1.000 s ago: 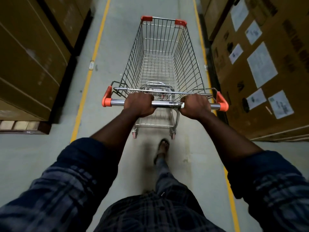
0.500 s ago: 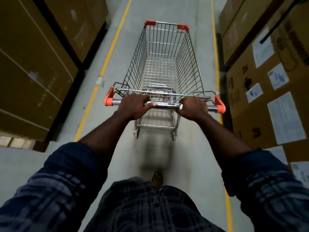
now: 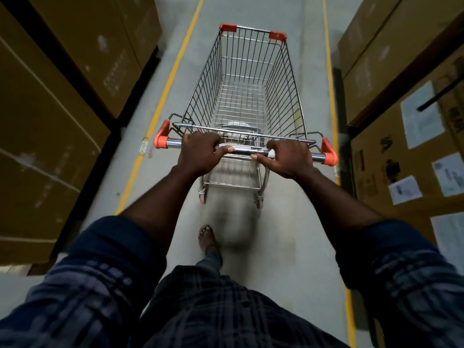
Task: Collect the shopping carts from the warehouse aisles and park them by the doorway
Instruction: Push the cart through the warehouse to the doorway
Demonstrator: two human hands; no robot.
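A wire shopping cart (image 3: pixel 248 79) with orange corner caps stands in front of me in the aisle, its basket holding nothing. Its chrome handle bar (image 3: pixel 244 149) has orange ends. My left hand (image 3: pixel 200 153) grips the bar left of centre, fingers curled over it. My right hand (image 3: pixel 288 159) grips the bar right of centre, thumb lying along it. The cart's rear wheels (image 3: pixel 203 197) show below the handle. One foot (image 3: pixel 207 234) is forward on the floor behind the cart.
Tall stacks of brown cardboard boxes (image 3: pixel 50 109) line the left side. More boxes with paper labels (image 3: pixel 414 136) line the right, close to the cart. Yellow floor lines (image 3: pixel 160 96) mark both edges of the grey concrete aisle, which runs straight ahead.
The cart has rolled forward along the aisle, the boxes on both sides sliding past. My foot has stepped forward. Both hands keep the same hold on the bar.
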